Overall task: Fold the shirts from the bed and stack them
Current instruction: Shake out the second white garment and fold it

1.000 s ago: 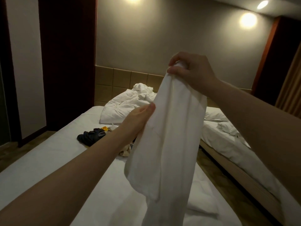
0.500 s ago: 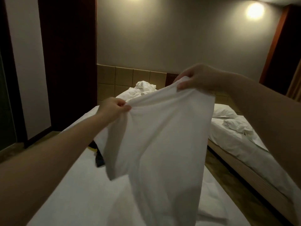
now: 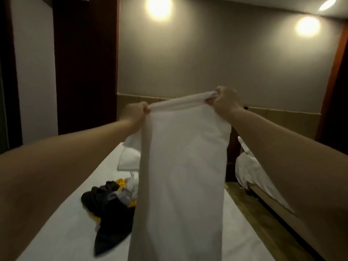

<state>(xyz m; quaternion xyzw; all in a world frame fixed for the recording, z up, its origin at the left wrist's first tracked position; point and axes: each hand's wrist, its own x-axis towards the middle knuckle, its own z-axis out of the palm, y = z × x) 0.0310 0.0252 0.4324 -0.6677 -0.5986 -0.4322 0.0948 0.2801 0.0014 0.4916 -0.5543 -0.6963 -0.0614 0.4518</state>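
A white shirt (image 3: 182,166) hangs in the air in front of me, stretched taut along its top edge. My left hand (image 3: 136,112) grips the top left corner and my right hand (image 3: 225,101) grips the top right corner, both arms held out over the bed (image 3: 62,223). The cloth falls straight down past the bottom of the view. A heap of dark, grey and yellow clothes (image 3: 111,202) lies on the white sheet, partly hidden behind the shirt.
A white pillow (image 3: 129,159) lies at the head of the bed. A second bed (image 3: 263,181) with rumpled white bedding stands to the right, across a narrow wooden floor strip (image 3: 250,206). A dark wardrobe (image 3: 84,63) stands at the left.
Both hands have moved apart and up, spreading the shirt's top edge flat and level. The shirt now hangs as a straight panel, and the clothes heap shows beside it.
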